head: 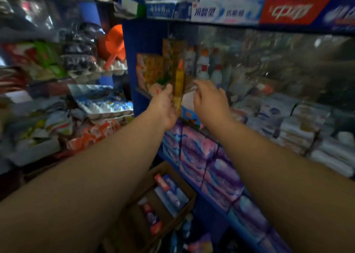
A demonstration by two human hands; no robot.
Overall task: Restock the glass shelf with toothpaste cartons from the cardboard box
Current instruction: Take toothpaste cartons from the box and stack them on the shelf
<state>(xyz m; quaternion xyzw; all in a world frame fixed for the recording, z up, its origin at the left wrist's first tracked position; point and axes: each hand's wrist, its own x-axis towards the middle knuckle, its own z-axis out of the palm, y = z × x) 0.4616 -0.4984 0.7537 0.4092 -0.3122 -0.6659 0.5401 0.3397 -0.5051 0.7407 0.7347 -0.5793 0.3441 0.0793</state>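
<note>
A person's two bare arms reach toward a glass shelf (144,93) in a crowded shop; the view is blurred.

The left hand (165,106) is at the front edge of the glass shelf. Its grip is wrapped round the lower end of a yellow toothpaste carton (179,79), fingers curled and thumb raised alongside. The carton stands upright over the shelf, its orange tip uppermost.

The right hand (209,101) hovers over the same shelf edge, just right of the carton. Its grip is loose, fingers bent and slightly spread, holding nothing. The fingertips (197,83) point toward the carton; whether they touch it cannot be told.

On the glass shelf, left of the held carton, sit stacked orange-and-yellow cartons (151,68). White bottles (203,64) stand further back on the shelf.

Well below the glass shelf, between the two forearms, is an open cardboard box (190,197). Inside it lie red-and-blue toothpaste cartons (167,187).

Directly under the glass shelf are purple packs (201,156). Above it, a higher shelf carries blue-and-white toothpaste boxes (221,10).
</note>
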